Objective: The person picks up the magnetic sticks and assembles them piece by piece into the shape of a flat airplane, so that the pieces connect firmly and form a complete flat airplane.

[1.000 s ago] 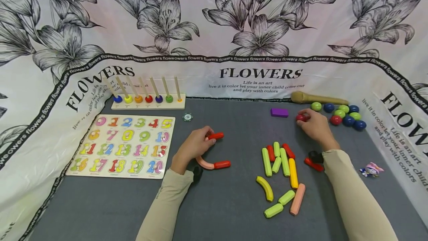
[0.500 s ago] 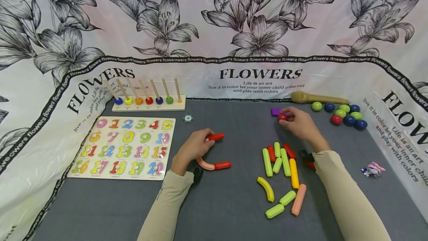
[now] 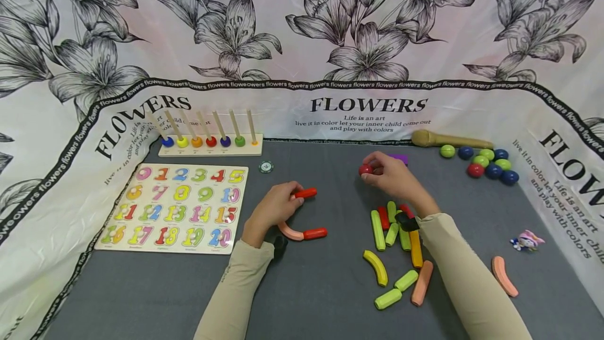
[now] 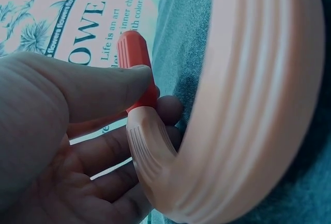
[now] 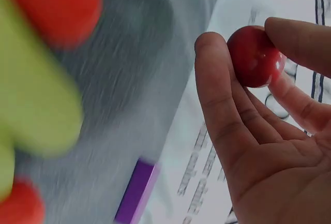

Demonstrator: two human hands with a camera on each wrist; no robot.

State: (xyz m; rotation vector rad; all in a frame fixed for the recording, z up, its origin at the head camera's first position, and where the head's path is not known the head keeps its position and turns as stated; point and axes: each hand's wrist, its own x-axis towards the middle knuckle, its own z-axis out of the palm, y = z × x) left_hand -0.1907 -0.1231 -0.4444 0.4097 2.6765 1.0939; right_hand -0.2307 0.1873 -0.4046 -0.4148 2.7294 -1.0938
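Observation:
My left hand pinches a red stick piece at one end of a U-shaped toy. In the left wrist view, the thumb presses on that red end, which joins a ribbed peach curved piece. The toy's other arm ends in a second red stick piece on the table. My right hand holds a shiny red ball between thumb and fingertips, left of a purple block. In the head view, the hand partly hides that block.
Green, red and yellow stick pieces lie below my right hand, partly under its wrist. Blue, green and red balls cluster at the right near a wooden bat-shaped stick. A number puzzle board and pegged ring stand sit left.
My right hand has carried the red ball leftward from beside the ball cluster, past the purple block. A curved peach piece at the right is now uncovered. The left hand stays put.

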